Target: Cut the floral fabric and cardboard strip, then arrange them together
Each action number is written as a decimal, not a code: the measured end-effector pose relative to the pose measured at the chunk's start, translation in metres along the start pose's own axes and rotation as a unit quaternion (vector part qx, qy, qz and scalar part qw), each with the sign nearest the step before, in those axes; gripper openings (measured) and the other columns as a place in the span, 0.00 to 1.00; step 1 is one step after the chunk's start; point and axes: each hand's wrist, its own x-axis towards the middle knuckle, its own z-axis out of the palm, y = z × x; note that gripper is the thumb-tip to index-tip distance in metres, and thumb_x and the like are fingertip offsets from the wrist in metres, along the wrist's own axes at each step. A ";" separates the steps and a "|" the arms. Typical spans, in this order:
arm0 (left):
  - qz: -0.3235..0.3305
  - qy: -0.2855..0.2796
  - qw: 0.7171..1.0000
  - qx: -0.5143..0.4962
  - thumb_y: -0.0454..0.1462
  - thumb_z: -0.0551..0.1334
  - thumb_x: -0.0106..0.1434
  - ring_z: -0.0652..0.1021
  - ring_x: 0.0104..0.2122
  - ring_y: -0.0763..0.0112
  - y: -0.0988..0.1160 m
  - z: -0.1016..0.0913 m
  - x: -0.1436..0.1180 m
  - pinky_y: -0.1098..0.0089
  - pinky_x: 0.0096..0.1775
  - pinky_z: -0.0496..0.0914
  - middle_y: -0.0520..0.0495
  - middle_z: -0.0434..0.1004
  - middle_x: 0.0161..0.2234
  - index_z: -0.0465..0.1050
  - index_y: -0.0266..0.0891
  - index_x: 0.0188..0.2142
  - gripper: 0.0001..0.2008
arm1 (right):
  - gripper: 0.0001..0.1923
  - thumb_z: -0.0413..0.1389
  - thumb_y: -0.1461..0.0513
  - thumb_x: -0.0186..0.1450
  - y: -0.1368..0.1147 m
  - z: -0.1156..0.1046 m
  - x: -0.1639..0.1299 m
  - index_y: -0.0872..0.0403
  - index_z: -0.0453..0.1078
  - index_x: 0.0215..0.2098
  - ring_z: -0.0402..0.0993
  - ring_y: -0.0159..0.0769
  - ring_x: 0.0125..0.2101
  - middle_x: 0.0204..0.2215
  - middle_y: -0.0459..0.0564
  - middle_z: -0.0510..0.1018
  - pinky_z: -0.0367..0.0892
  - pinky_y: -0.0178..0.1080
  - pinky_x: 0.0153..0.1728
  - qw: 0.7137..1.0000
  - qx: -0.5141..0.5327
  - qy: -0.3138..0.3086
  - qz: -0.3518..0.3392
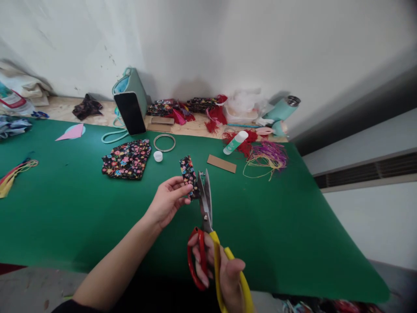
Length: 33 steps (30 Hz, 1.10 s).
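At centre frame, the left hand (167,201) pinches a strip of floral fabric (190,176) upright above the green mat (81,208). The right hand (224,271), lower centre, grips red-and-yellow scissors (206,208), blades against the strip's right edge. A glue stick (235,142) lies upper right.

Narrow floral fabric strip (189,176) (black ground) — upright, its edge between red-and-yellow scissors' (206,217) blades.

Left hand (169,200) raised mid-scene, forearm reaching in from near left, fingertips pinched together, thumb on top. Right hand (221,269) near, low, fingers curled closed through loops, thumb up, knuckles turned right.
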 end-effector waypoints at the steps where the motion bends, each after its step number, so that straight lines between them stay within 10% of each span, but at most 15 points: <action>1: -0.001 0.000 1.000 -0.001 0.32 0.77 0.37 0.74 0.23 0.81 0.001 0.000 0.000 0.82 0.23 0.70 0.53 0.76 0.26 0.74 0.34 0.29 0.19 | 0.51 0.28 0.26 0.47 0.001 0.001 -0.002 0.53 0.67 0.40 0.61 0.30 0.16 0.20 0.43 0.63 0.62 0.34 0.14 1.000 0.002 0.005 -0.001; 33: -0.036 -0.011 0.996 0.080 0.35 0.74 0.44 0.76 0.26 0.77 0.002 -0.004 -0.002 0.79 0.24 0.66 0.45 0.81 0.34 0.80 0.36 0.34 0.15 | 0.38 0.40 0.30 0.57 0.003 0.020 -0.010 0.52 0.65 0.40 0.50 0.24 0.12 0.16 0.37 0.60 0.49 0.32 0.14 0.998 -0.019 0.061 -0.030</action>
